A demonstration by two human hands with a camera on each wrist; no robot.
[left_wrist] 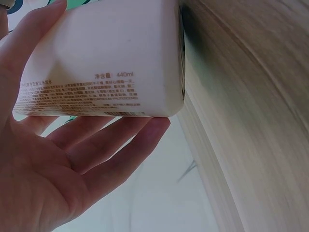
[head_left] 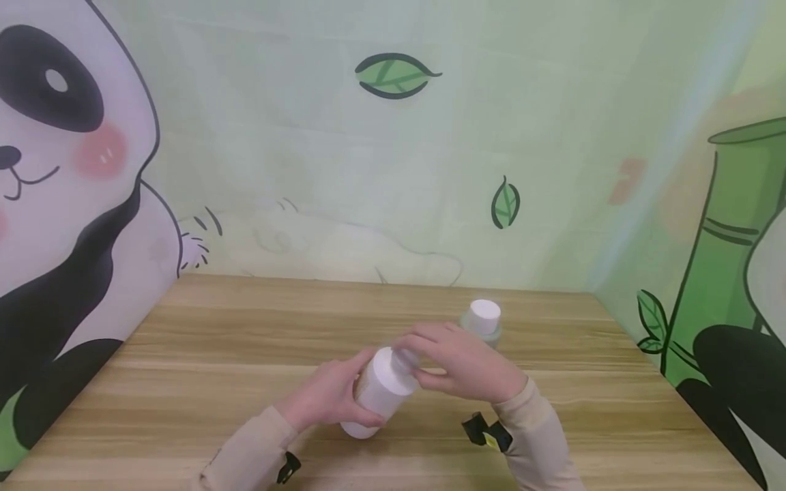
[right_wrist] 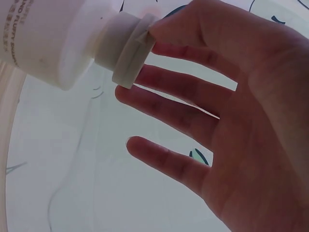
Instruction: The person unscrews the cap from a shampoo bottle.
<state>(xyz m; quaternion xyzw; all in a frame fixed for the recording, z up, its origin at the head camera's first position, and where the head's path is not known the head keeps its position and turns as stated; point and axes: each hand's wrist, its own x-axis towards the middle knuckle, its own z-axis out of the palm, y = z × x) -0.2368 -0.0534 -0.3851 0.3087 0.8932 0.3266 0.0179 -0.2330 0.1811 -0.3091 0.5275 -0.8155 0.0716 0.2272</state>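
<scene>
A white shampoo bottle (head_left: 373,401) leans to the right over the table in the head view. My left hand (head_left: 322,394) grips its body, thumb on the near side. Brown print with "440ml" shows on the bottle (left_wrist: 111,48) in the left wrist view, where its base is close to the wood. At the upper end, my right hand (head_left: 463,361) pinches the pale cap (right_wrist: 126,50) between thumb and fingertips. The little finger stands apart from the cap in the right wrist view. Whether the cap's lid is raised cannot be told.
Behind my right hand stands a second bottle with a white cap (head_left: 485,314), its lower part hidden. Both are on the wood-grain table (head_left: 258,320). A pale green backdrop (head_left: 295,150) with pandas and leaves rises behind and at the sides.
</scene>
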